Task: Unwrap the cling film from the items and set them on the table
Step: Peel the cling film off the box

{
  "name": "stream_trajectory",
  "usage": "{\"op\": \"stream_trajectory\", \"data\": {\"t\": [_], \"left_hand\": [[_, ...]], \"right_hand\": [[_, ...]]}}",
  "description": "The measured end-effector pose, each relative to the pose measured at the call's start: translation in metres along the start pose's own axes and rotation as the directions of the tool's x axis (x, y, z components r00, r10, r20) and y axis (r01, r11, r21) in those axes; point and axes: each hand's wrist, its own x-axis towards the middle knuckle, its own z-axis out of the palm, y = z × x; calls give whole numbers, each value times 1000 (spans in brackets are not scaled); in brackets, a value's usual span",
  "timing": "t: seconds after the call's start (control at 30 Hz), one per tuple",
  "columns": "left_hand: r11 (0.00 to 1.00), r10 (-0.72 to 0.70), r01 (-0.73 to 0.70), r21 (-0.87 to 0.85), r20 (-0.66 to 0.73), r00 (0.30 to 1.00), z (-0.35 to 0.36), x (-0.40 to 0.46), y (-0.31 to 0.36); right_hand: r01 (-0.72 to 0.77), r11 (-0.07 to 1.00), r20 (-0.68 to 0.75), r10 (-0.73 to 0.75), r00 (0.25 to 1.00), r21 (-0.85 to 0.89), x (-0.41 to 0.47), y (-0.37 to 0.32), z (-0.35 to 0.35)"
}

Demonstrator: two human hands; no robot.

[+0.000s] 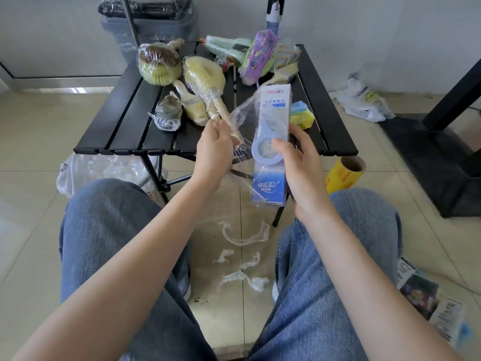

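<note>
- Head view, the item in hand: the right hand point(299, 165) grips a blue-and-white stationery pack point(273, 144) by its right edge, thumb across the front, holding it upright in the air just in front of the near edge of the surface point(122, 110)
- The left hand point(214, 149) pinches a loose sheet of cling film point(244, 113) that fans out from the left side of the pack; this wrap looks partly peeled, not yet off
- Head view, what seems done: a yellow-and-blue sponge point(302, 114) lies on the surface just behind the pack, and whether it is bare cannot be told; film scraps point(244, 235) lie on the floor below the near edge of the surface, between the person's knees
- Head view, what is left: still wrapped on the surface are two round brushes point(160, 65) point(205, 79), a paintbrush point(191, 105) and a small dark bundle point(168, 112) at the left half, and a purple packet point(260, 54) and a green item point(229, 48) at the far side
- Judged from this, the task is in its early part: one pack mid-unwrap, at least six items untouched
</note>
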Motion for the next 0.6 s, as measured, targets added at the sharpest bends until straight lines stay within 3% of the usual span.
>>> {"op": "stream_trajectory", "data": {"t": [0.1, 0.2, 0.23, 0.3, 0.37, 0.47, 0.53, 0.6], "left_hand": [[988, -145, 147, -38, 53, 988, 0, -2, -1], [952, -232, 269, -144, 232, 945, -6, -8, -1], [960, -231, 267, -85, 301, 925, -8, -10, -1], [972, -203, 137, 189, 394, 896, -11, -17, -2], [943, -114, -36, 331, 423, 899, -12, -23, -4], [977, 11, -92, 190, 391, 920, -14, -23, -6], [999, -48, 42, 25, 358, 933, -14, -18, -5], [956, -166, 241, -166, 370, 914, -11, -16, -3]], "right_hand": [[-22, 998, 7, 22, 1000, 57, 1, 0, -3], [-60, 988, -14, 63, 998, 144, 2, 0, -5], [-59, 984, -27, 65, 998, 166, 3, 0, -5], [-47, 985, -48, 55, 997, 165, 4, 1, -3], [-5, 992, -69, 14, 998, 127, 4, 1, -2], [49, 992, -83, -39, 996, 116, 8, -4, -3], [63, 993, -78, -56, 995, 96, 12, -6, -4], [91, 994, -52, -89, 995, 54, 15, -9, -3]]}}
